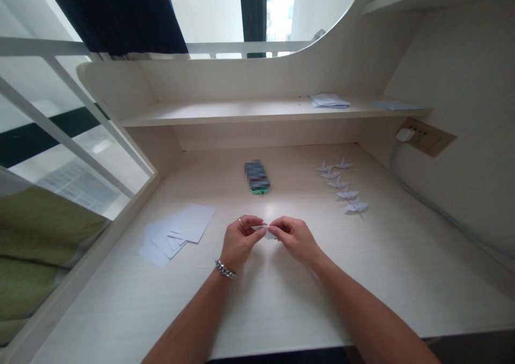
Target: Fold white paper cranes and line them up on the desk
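A small folded piece of white paper point(269, 235) is pinched between my two hands above the middle of the desk. My left hand point(240, 239), with a ring and a chain bracelet, grips its left side between thumb and fingers. From the right, my right hand point(295, 239) pinches the other side. The fingers hide much of the paper, so its exact shape cannot be made out. Several folded white paper cranes point(347, 195) stand in a rough line to the right. Loose white paper sheets point(196, 221) lie overlapping to the left.
A phone point(257, 177) with a blurred screen lies beyond my hands on the desk point(257, 310). Folded papers point(329, 101) rest on the shelf point(225, 110) behind. A plug point(404, 134) sits in the wall socket, its cable point(434, 205) running down the right side.
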Motion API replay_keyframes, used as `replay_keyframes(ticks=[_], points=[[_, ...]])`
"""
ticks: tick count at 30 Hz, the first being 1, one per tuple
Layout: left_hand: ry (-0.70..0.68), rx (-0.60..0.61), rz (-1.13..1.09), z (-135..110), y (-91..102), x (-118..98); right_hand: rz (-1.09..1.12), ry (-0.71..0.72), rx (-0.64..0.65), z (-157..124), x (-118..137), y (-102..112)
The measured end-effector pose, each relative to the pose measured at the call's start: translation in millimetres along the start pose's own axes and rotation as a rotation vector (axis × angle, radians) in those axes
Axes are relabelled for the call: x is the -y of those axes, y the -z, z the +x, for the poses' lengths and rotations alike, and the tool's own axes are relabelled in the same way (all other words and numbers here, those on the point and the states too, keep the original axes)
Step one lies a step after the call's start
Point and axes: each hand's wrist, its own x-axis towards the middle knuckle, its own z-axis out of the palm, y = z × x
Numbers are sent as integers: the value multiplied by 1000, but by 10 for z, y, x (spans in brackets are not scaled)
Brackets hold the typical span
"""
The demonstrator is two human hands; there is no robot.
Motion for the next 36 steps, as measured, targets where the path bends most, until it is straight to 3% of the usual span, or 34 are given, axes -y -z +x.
replay_keyframes(ticks=[7,13,20,27,36], points=[[-20,-35,47,5,-4,8,-7,8,41,-8,-7,-6],[-13,17,102,3,5,9,-8,7,53,-11,-18,-9],[-53,-51,49,16,-5,3,20,12,32,-5,-41,-12],[-83,4,144,0,21,33,0,30,48,-19,-14,9],[-82,-16,149,-16,-8,38,109,-55,105,5,-40,34]])
